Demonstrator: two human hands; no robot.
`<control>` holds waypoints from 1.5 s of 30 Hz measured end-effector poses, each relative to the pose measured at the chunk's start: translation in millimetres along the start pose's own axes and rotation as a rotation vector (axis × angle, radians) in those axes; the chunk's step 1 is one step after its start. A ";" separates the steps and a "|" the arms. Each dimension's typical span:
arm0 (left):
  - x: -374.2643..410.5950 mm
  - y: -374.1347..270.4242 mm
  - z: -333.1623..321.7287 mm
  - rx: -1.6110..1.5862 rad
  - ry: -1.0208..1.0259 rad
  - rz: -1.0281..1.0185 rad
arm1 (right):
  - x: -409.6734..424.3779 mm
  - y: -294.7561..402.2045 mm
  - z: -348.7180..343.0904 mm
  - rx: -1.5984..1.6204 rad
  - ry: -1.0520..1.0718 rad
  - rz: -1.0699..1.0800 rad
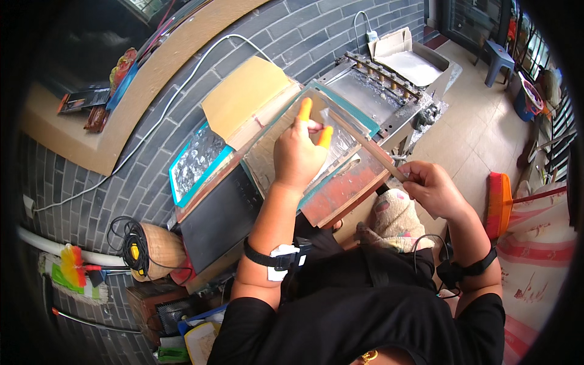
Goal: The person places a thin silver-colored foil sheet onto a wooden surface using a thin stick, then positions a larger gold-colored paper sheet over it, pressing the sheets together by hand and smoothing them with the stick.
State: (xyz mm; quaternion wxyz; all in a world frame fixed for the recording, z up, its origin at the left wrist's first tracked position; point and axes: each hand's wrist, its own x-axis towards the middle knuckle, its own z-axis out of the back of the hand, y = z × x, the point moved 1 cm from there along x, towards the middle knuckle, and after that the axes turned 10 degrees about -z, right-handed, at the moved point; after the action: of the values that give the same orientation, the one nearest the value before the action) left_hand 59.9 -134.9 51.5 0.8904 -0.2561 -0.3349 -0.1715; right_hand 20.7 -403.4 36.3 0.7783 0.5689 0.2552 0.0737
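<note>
My left hand (301,148), with orange finger cots on two fingertips, is over a stack of clear sheets and silvery foil (340,150) on the workbench. A small translucent piece (325,114) shows by its fingertips; whether they pinch it cannot be told. My right hand (426,185) grips the near end of a long flat strip (381,157), which slants across the right side of the stack. Beneath the stack is a teal ribbed board (315,191), resting on a reddish wooden board (349,189).
A yellowish cardboard flap (244,100) and a teal-edged tray of foil (200,159) lie left of the stack. Beyond it stands a metal machine (372,93) with an open cardboard box (410,64). A brick wall (159,132) borders the bench. An orange broom (498,205) is at right.
</note>
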 end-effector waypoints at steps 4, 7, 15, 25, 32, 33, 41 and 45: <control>16.1 7.7 18.2 0.011 0.000 -0.024 | 8.2 3.7 -6.2 0.007 -0.020 -0.009; 43.0 23.9 39.2 0.106 -0.027 -0.050 | 14.9 -0.8 -8.3 0.041 -0.050 -0.018; 70.3 161.2 55.5 0.467 0.128 -0.112 | 32.3 -6.5 -6.0 0.037 0.021 0.043; 45.4 217.7 48.7 0.713 0.277 -0.046 | 34.3 -9.4 1.6 0.030 0.024 0.091; 63.8 156.4 65.8 0.531 0.053 0.228 | 24.0 7.9 2.3 0.091 0.031 -0.072; 61.8 148.4 67.4 0.474 0.020 0.183 | 22.9 8.3 1.6 0.089 0.022 -0.084; -5.1 41.2 46.1 0.283 0.012 -0.028 | 22.5 -2.5 0.4 0.120 -0.003 -0.030; -48.1 7.9 30.0 0.195 0.102 0.047 | 23.1 -3.3 -0.3 0.107 0.028 -0.015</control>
State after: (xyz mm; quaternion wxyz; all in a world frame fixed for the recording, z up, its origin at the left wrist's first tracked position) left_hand 13.9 -104.9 35.2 0.9308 -0.1670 -0.2982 -0.1298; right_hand 39.8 -394.9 26.0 0.7438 0.6066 0.2739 0.0620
